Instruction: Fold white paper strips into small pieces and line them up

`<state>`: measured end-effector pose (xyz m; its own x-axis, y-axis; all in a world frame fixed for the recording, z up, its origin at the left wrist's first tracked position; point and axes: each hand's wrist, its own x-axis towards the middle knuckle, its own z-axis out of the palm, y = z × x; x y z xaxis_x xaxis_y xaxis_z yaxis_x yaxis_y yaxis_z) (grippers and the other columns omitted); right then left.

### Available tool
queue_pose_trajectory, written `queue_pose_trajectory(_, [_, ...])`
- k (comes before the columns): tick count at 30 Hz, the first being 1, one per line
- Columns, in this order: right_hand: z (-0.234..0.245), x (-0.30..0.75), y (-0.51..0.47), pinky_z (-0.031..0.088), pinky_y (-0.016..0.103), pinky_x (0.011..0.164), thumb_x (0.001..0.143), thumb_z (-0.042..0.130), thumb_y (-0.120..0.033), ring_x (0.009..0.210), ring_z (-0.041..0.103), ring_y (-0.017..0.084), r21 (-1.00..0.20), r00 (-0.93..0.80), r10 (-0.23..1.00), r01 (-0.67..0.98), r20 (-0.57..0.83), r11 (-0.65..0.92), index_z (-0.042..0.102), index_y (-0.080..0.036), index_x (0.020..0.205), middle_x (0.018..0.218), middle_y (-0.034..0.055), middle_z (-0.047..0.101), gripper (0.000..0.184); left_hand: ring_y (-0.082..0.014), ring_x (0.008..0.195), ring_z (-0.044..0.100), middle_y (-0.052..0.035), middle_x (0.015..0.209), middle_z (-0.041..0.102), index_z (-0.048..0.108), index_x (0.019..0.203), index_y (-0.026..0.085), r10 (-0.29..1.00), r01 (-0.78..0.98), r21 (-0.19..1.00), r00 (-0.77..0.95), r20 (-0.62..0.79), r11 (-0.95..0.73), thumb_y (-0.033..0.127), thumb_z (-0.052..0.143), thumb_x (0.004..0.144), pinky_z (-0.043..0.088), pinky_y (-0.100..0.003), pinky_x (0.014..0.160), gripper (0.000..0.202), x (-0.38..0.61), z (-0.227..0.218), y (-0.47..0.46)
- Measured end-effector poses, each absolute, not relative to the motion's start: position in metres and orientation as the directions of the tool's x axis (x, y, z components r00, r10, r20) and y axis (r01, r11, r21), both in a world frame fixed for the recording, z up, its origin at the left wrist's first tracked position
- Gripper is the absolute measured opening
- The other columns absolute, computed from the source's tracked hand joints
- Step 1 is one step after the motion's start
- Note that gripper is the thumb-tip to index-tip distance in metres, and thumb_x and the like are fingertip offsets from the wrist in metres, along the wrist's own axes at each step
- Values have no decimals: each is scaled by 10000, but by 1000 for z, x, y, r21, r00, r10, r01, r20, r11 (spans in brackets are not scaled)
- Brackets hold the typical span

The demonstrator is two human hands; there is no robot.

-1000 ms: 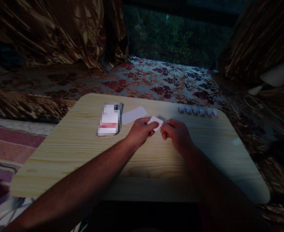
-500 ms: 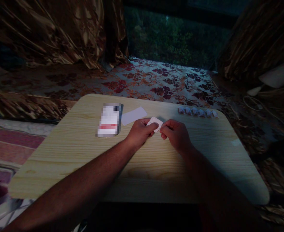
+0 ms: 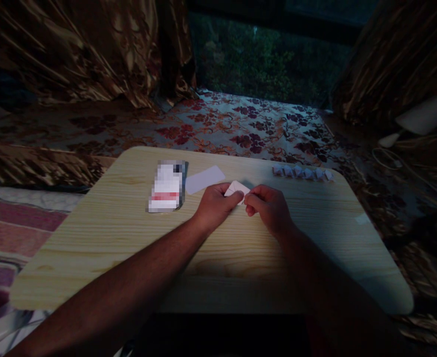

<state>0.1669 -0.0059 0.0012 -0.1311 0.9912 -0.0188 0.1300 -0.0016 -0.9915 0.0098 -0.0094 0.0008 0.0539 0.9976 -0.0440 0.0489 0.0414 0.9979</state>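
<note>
Both hands meet over the middle of a pale wooden table (image 3: 129, 248). A small white folded paper piece (image 3: 237, 189) is pinched between them: my left hand (image 3: 215, 205) grips its near left side, my right hand (image 3: 268, 206) grips its right edge with thumb and fingers closed. Just left of the hands a flat white paper slip (image 3: 204, 179) lies on the table. Beside the slip sits a white and red pack (image 3: 165, 186), blurred out.
A row of several small folded paper pieces (image 3: 302, 172) lines the table's far right. Beyond the table lies a floral-patterned cloth (image 3: 241, 119), with brown curtains (image 3: 73, 49) on both sides and a dark window with foliage behind. A striped cloth (image 3: 10, 218) is at the left.
The two hands have drawn closer together on the paper piece, which now shows less of its surface. The view has shifted slightly.
</note>
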Motion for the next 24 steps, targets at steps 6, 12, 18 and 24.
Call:
queue_pose_trajectory(6, [5,167,-8,434,229,503,753,636,-250,477,563,117,-978,-110,994,201,24,46,608,-184,688,515,-32,609,96,-88,557,449,13,653,598,707,798,134,998,93,996,55,-2,-3,333,654,766,345,-222,536,209,10,2,-11])
queue_pose_trajectory(12, [9,166,-9,411,218,491,753,622,-237,467,560,110,-972,-117,992,227,40,66,597,-183,664,502,-37,602,108,-98,582,474,1,682,618,704,823,133,999,138,990,46,25,-32,347,640,777,356,-229,554,228,10,1,-11])
queue_pose_trajectory(18, [6,166,-7,420,220,497,756,610,-240,471,562,112,-975,-136,990,212,41,69,583,-188,671,508,-41,600,104,-102,586,474,-3,693,619,690,824,132,998,161,986,56,32,-41,353,633,777,353,-231,547,233,10,0,-10])
queue_pose_trajectory(24, [5,167,-7,434,227,508,749,615,-234,479,565,115,-975,-140,989,212,35,64,593,-187,685,523,-39,604,82,-99,581,466,6,674,602,678,791,139,996,195,979,70,52,-65,344,629,778,355,-229,550,211,10,0,-11])
